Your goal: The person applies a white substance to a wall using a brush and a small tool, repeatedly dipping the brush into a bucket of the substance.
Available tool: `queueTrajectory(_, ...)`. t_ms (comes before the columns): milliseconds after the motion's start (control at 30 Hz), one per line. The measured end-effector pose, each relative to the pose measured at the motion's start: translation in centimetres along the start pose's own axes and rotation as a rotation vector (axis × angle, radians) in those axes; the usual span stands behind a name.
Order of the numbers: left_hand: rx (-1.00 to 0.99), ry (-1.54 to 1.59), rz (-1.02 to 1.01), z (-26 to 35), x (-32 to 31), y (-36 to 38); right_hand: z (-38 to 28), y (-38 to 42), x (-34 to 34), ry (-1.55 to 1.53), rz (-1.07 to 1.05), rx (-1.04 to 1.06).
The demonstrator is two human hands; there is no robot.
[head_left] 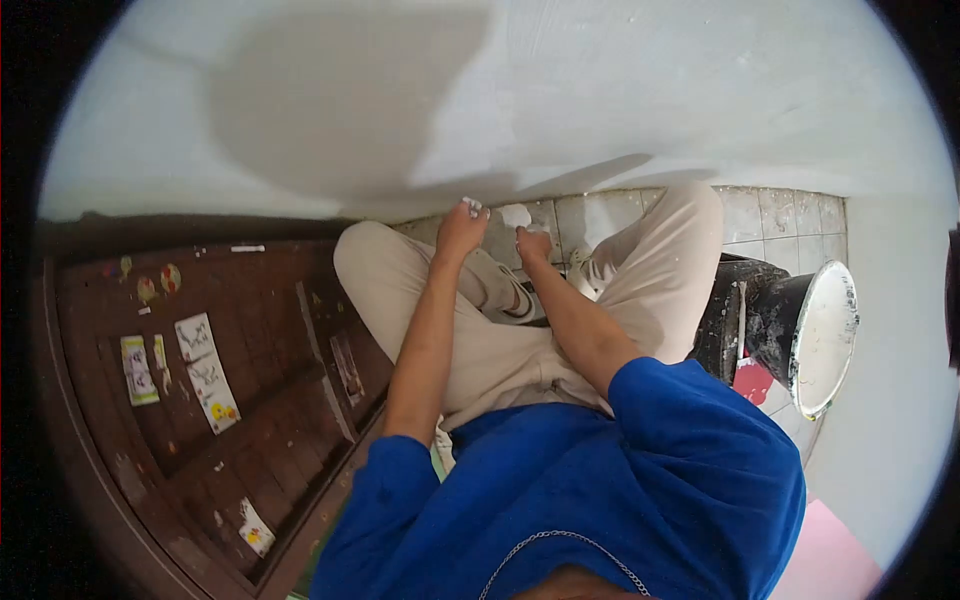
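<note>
My left hand (462,230) is in front of the lower wall (600,110), its fingers curled and smeared with white paste. Beside it, lower and to the right, my right hand (534,245) is closed, with its fingers pointing toward the foot of the wall. A white patch (515,215) shows just past the right fingertips, close to where floor and wall meet. What either hand grips is too small to make out. Both forearms reach forward between my bent knees in beige trousers (660,270).
A dark, paint-spattered bucket (775,320) with a white-coated inside stands at my right, near the corner. Grey floor tiles (780,215) run along the wall. At my left is a brown wooden door (270,350) with several stickers. Something pink (825,555) lies at lower right.
</note>
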State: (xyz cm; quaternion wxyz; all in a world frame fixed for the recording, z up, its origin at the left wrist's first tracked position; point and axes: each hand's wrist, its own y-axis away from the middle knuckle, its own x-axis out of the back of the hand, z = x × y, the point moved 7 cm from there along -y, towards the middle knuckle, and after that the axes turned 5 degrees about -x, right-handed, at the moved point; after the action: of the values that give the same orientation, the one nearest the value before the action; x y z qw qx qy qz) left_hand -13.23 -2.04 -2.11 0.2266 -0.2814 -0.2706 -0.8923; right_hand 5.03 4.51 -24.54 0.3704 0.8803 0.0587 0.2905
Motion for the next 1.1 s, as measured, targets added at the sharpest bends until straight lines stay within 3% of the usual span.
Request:
queueTrajectory(333, 0.164, 0.058, -0.014, -1.5, -0.7, -0.6, -3.4, 0.1, 0.2, 0.198, 0.052, -0.053)
queueTrajectory(467, 0.178, -0.146, -0.169, -1.1, -1.3, -1.3, -2.5, -2.0, -1.6, 0.116, -0.002, -0.012)
queueTrajectory(533, 0.179, -0.063, -0.173, -1.5, -1.2, -1.7, -2.2, -2.5, -2.1, 0.069, -0.008, 0.026)
queueTrajectory(633, 0.151, -0.063, -0.12, -1.5, -1.2, -1.3, -2.3, -2.8, -2.3, 0.156, 0.165, 0.102)
queueTrajectory(733, 0.149, 0.019, -0.116, -1.8, -2.0, -1.9, -0.2, -6.0, -4.7, 0.155, 0.003, 0.026)
queueTrajectory(800, 0.174, 0.056, -0.134, -2.1, -2.2, -2.1, 3.8, -10.9, -7.7, 0.099, 0.007, 0.036)
queueTrajectory(933, 0.218, 0.044, -0.123, -2.3, -1.0, -1.8, -0.2, -8.8, -7.1, 0.219, 0.052, 0.245)
queueTrajectory(1033, 0.223, -0.02, -0.08, -2.1, -0.3, -1.9, -2.0, -8.6, -7.3, 0.078, -0.133, 0.127)
queueTrajectory(1100, 0.232, -0.013, -0.077, -2.4, -0.6, -1.9, -3.6, -8.3, -6.7, 0.206, -0.122, 0.224)
